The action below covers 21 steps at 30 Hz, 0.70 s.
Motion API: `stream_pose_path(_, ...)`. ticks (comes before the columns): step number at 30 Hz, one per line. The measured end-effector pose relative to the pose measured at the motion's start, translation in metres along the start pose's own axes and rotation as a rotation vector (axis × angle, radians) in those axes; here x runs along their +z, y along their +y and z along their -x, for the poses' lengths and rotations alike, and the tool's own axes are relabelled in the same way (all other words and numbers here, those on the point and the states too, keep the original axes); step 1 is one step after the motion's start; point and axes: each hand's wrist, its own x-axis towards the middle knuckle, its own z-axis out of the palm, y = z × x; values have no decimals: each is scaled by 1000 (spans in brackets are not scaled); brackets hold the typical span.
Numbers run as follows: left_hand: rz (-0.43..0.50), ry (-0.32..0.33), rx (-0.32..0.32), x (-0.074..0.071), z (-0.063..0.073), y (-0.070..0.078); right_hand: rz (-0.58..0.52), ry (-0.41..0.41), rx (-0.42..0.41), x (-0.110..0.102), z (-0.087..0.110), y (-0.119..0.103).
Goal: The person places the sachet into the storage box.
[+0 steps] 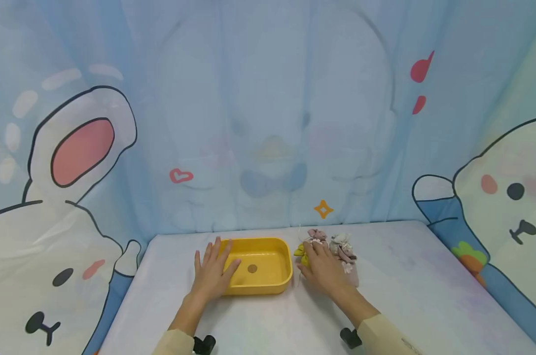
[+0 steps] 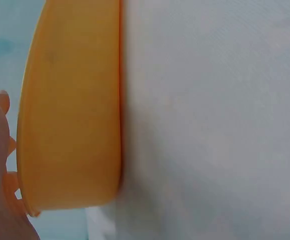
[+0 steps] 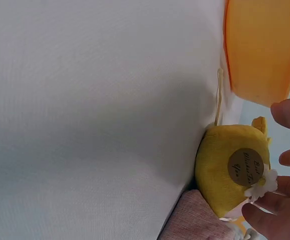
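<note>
A yellow rectangular tray (image 1: 269, 268) with rounded corners lies on the white-covered table, a round brown spot on its floor. My left hand (image 1: 212, 273) rests on the tray's left end, its fingers spread and straight across the rim. To the right of the tray, my right hand (image 1: 325, 271) is over a cluster of small cloth pouches. Its loosely spread fingers are at the top of a yellow drawstring pouch (image 3: 217, 165), which carries a round brown label and a white flower. Beside that one is a dusky pink pouch (image 3: 195, 220). The hand partly hides the cluster in the head view.
More pouches, a pinkish one (image 1: 317, 234) and a pale one with ruffled top (image 1: 340, 241), stand behind the right hand. A blue curtain (image 1: 268, 98) with cartoon animals hangs at the table's back edge. Black wrist mounts (image 1: 204, 344) sit near both sleeves.
</note>
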Motion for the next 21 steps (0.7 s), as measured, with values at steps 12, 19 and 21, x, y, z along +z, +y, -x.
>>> stream_pose_path(12, 330, 35, -98, 8, 7, -25, 25, 10, -2, 7, -8, 4)
stream_pose_path(19, 503, 53, -135, 13, 14, -37, 54, -7, -21, 7, -10, 5)
stream_pose_path(21, 552, 49, -160, 15, 16, -40, 57, -20, -14, 6, -11, 5)
